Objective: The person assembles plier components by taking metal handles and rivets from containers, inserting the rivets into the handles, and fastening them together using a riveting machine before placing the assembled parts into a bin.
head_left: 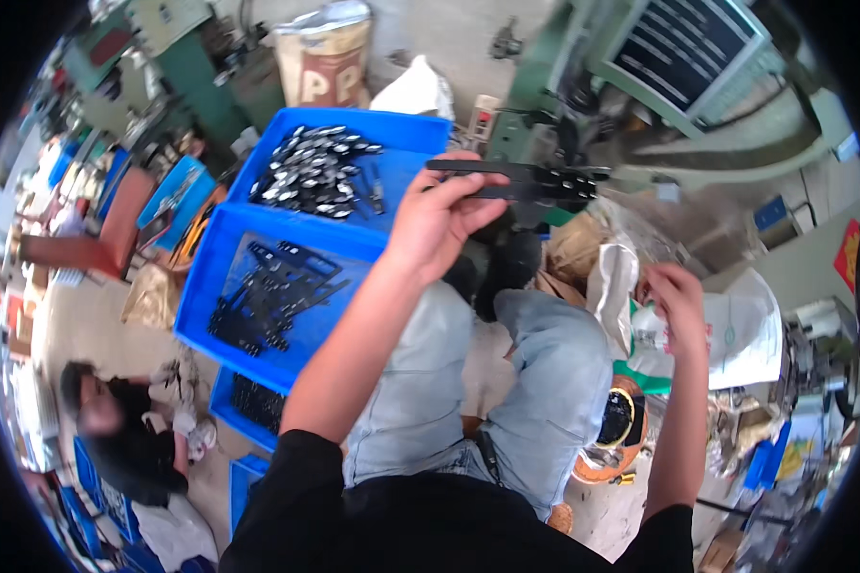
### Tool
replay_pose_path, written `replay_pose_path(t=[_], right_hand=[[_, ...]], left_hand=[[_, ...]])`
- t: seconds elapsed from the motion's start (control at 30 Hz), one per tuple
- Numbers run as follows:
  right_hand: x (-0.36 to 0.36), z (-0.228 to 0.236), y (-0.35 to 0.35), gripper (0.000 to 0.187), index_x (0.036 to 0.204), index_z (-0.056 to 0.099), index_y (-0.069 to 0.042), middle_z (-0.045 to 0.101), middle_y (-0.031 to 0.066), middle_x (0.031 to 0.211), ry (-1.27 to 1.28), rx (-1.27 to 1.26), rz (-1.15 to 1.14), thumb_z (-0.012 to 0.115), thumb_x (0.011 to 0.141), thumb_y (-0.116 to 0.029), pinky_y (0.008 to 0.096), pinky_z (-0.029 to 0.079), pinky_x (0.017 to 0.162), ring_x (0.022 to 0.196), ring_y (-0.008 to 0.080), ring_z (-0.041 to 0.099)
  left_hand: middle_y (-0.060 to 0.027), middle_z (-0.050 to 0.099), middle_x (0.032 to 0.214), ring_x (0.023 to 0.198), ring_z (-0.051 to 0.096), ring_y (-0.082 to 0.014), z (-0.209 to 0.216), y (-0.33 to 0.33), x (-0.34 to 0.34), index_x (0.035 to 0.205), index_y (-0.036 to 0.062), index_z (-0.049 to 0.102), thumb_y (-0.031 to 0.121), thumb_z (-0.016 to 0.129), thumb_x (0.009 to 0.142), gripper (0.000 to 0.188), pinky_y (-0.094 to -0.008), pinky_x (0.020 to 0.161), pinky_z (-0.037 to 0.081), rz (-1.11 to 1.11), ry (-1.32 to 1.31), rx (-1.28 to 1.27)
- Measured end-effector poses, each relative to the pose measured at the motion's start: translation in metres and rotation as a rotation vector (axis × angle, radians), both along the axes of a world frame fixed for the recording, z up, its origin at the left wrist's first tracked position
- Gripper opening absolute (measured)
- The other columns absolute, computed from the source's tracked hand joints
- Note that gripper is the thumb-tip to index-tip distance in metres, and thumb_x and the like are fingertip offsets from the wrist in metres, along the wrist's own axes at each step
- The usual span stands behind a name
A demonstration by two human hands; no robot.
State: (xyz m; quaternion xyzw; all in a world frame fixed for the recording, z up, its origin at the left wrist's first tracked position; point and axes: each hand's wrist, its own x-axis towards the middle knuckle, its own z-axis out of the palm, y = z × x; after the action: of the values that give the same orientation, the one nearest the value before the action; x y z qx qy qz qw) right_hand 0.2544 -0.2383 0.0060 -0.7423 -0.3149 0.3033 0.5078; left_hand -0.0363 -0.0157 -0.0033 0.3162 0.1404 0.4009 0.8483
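Note:
In front of me, my left hand (435, 220) grips a long black two-armed part (526, 180), fingers closed around its arms. The part's far end, with several small bright spots, reaches to the right beside the green machine (535, 95). To the right of my knees, my right hand (674, 296) hangs over an opened white sack (621, 286), its fingers curled. Whatever those fingers may hold is hidden. Left of my knees, a blue bin (191, 310) holds a pile of similar long black parts (272, 291).
Beyond it, another blue bin (416, 126) carries shiny black-and-silver pieces (315, 167). A third blue bin (222, 401) stands lower. A printed sack (325, 57) leans behind. A round stool (607, 463) is by my right leg. Another person (129, 430) works at far left.

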Motion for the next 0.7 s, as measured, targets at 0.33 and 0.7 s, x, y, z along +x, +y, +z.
replay_pose_path(t=[0.33, 0.7], right_hand=[[0.103, -0.198, -0.238, 0.019, 0.083, 0.067, -0.006, 0.045, -0.0056, 0.058, -0.286, -0.362, -0.131, 0.065, 0.090, -0.023, 0.0214, 0.026, 0.044, 0.051, 0.0024, 0.037], [0.056, -0.233, -0.254, 0.019, 0.074, 0.059, 0.002, 0.048, 0.0034, 0.058, -0.589, -0.617, -0.022, 0.061, 0.083, -0.014, 0.0323, 0.034, 0.053, 0.059, 0.0116, 0.043]], left_hand=[[-0.0215, 0.068, 0.089, 0.079, 0.069, -0.0262, -0.039, -0.090, -0.282, 0.114, 0.0013, 0.053, 0.044, 0.028, 0.104, 0.050, -0.0321, 0.061, 0.060, 0.411, 0.644, 0.077], [-0.0163, 0.070, 0.085, 0.081, 0.068, -0.0306, -0.098, -0.086, -0.356, 0.103, 0.0023, 0.070, 0.032, 0.069, 0.085, 0.035, -0.0380, 0.076, 0.052, 0.294, 1.750, 0.550]])
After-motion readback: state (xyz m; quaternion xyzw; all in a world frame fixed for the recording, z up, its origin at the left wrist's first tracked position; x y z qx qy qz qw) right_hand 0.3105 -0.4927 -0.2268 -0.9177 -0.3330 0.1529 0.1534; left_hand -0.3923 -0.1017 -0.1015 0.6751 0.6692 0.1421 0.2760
